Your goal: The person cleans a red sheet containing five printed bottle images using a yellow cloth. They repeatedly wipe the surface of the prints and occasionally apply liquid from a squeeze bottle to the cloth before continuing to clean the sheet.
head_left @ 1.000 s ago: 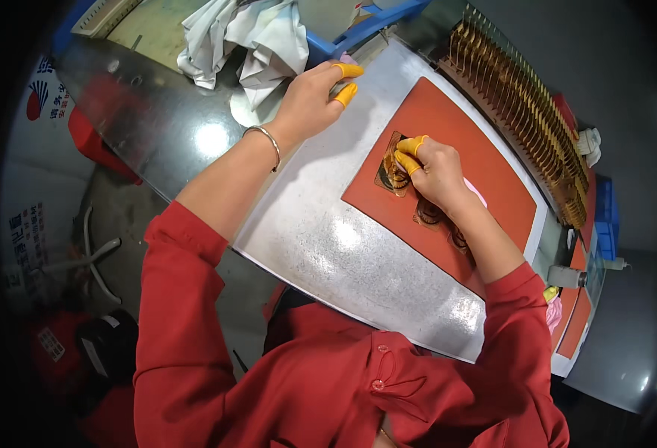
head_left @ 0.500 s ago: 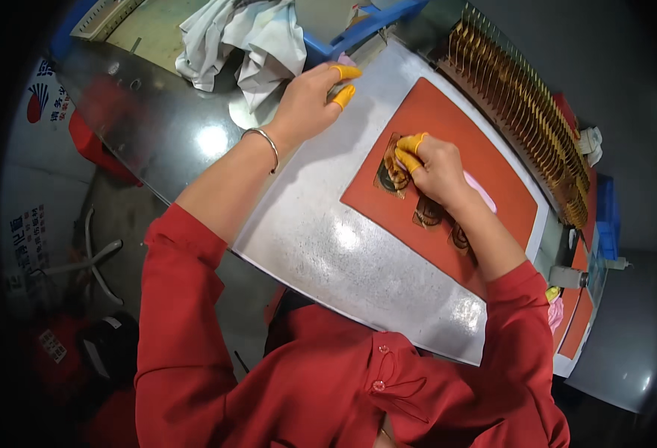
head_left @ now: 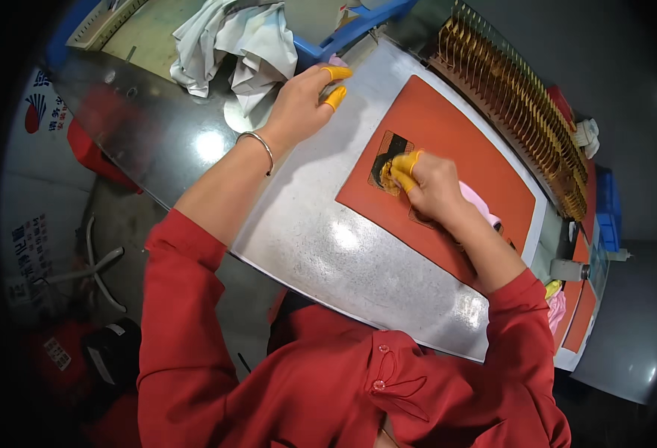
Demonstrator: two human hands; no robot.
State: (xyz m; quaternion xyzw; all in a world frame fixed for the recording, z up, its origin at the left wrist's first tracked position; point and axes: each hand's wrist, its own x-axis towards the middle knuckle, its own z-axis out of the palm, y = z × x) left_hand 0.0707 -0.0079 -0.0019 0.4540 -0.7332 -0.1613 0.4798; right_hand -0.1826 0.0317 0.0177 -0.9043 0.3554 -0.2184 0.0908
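Note:
My right hand point(head_left: 434, 183), with yellow finger cots on thumb and forefinger, presses down on a thin gold-and-black rectangular plate point(head_left: 397, 143). Those two fingers are closed together; whatever they may pinch is hidden. The plate lies flat near the left edge of an orange-red mat point(head_left: 448, 123). Other dark plates on the mat are mostly covered by my right hand and forearm. My left hand point(head_left: 302, 104), also in yellow finger cots, stays over the left edge of the light grey board, its thumb and forefinger apart and nothing visible between them.
A rack of upright gold plates point(head_left: 508, 112) runs along the far right side. Crumpled white cloth point(head_left: 250, 45) lies beyond my left hand, near a blue tray point(head_left: 362, 26). A pink object point(head_left: 476, 200) shows beside my right wrist. A grey bottle point(head_left: 567, 269) lies at right.
My right hand has shifted slightly toward me over the plate, uncovering its black upper part. My left hand keeps nearly the same place and pose.

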